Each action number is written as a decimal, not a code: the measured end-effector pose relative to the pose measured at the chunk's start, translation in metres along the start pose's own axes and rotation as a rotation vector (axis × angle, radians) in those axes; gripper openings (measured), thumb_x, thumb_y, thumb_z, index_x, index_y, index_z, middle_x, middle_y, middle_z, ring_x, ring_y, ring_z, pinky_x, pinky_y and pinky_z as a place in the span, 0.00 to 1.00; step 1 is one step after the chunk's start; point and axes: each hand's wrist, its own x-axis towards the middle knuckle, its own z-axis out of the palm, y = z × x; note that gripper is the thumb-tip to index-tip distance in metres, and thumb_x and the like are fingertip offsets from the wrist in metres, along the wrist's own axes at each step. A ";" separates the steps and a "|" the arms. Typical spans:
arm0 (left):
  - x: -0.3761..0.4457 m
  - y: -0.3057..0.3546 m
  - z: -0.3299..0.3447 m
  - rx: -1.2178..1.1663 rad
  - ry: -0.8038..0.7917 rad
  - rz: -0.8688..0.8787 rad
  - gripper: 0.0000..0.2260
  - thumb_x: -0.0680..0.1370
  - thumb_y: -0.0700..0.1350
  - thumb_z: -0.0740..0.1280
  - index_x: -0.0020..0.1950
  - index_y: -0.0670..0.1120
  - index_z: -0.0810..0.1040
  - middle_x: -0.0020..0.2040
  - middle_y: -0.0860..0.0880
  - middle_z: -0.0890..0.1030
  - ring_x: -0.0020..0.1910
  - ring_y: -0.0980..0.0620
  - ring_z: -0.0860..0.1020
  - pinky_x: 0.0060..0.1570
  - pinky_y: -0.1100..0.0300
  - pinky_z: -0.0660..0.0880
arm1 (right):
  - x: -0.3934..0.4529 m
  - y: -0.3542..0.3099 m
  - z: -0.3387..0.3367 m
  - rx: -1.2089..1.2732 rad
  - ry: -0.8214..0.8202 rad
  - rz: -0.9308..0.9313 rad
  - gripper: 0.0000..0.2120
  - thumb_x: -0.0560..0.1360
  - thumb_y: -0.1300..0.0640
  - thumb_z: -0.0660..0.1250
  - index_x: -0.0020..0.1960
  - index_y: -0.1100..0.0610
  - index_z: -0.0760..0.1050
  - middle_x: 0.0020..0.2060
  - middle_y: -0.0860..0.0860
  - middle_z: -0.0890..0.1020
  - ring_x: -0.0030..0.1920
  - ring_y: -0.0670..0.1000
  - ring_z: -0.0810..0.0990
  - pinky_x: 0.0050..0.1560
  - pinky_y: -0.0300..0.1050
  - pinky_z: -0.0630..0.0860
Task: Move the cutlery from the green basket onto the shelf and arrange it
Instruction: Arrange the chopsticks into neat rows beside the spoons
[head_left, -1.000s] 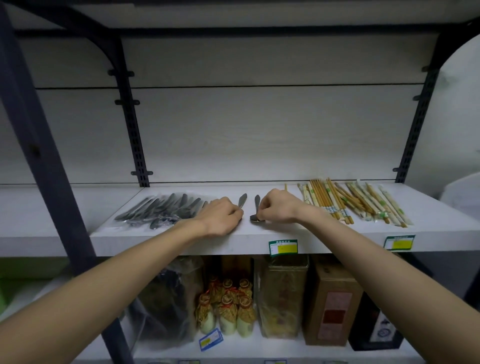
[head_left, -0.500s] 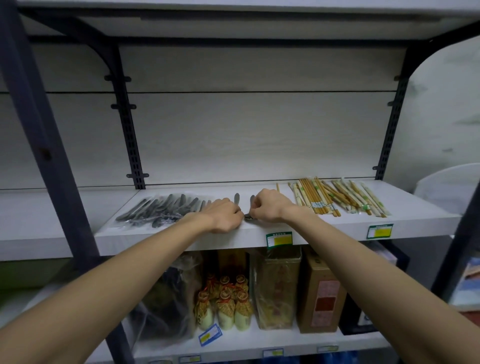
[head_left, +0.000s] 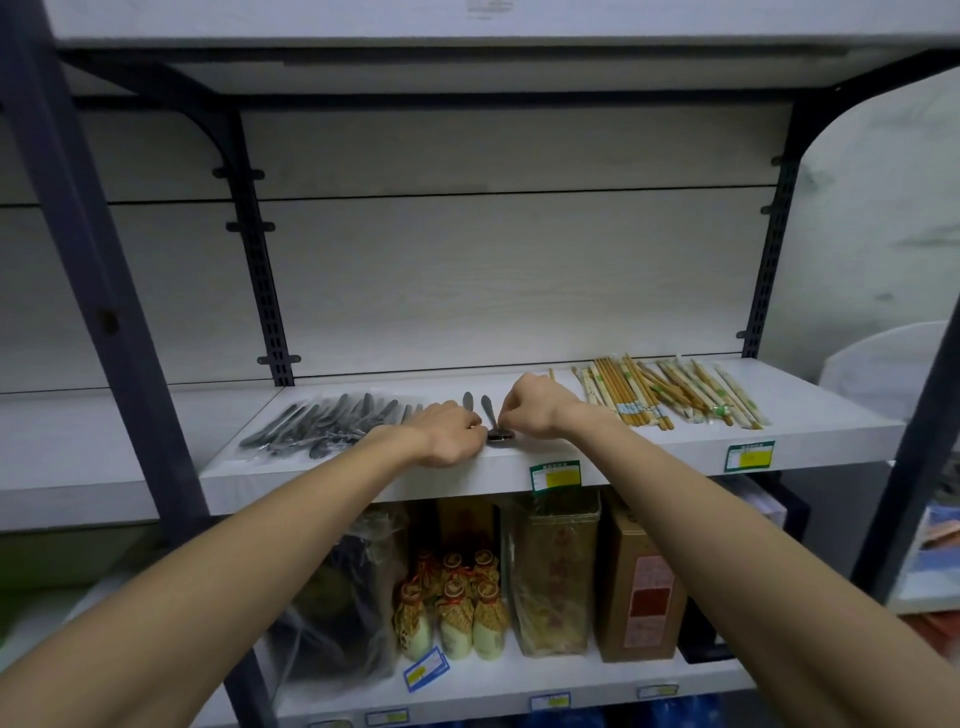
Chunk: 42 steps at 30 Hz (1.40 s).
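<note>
Both grips, left hand (head_left: 451, 432) and right hand (head_left: 535, 406), pinch dull-grey metal spoons (head_left: 491, 419) on the shelf (head_left: 831, 415).

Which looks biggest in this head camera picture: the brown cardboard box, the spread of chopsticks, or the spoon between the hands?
1. Brown cardboard box on the lower shelf, though it sits nearer the camera, which flatters it.
2. Spread of chopsticks, close to the box in area.
3. Spoon, clearly smallest.

light: dim, cool, even | shadows: soft, under shelves | focus: slightly soft | edges: wide-angle bowing
</note>
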 end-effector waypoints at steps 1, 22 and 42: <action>0.001 0.000 -0.001 0.016 0.003 0.001 0.18 0.83 0.54 0.53 0.51 0.46 0.79 0.47 0.46 0.78 0.49 0.44 0.76 0.50 0.49 0.73 | -0.003 0.004 -0.001 -0.005 0.030 -0.005 0.11 0.76 0.56 0.65 0.51 0.57 0.85 0.48 0.54 0.86 0.49 0.56 0.83 0.53 0.53 0.82; 0.115 0.159 0.005 0.059 0.125 -0.078 0.11 0.79 0.59 0.64 0.50 0.53 0.77 0.50 0.51 0.82 0.51 0.47 0.81 0.42 0.54 0.75 | -0.012 0.207 -0.088 -0.128 0.217 0.034 0.12 0.75 0.47 0.66 0.54 0.49 0.82 0.49 0.49 0.85 0.49 0.52 0.82 0.50 0.48 0.80; 0.178 0.171 0.007 -0.158 0.045 -0.288 0.13 0.73 0.56 0.74 0.44 0.46 0.84 0.40 0.50 0.86 0.41 0.51 0.85 0.49 0.53 0.82 | 0.048 0.202 -0.094 -0.161 -0.047 0.054 0.13 0.73 0.48 0.72 0.49 0.56 0.74 0.44 0.52 0.79 0.46 0.54 0.80 0.40 0.46 0.74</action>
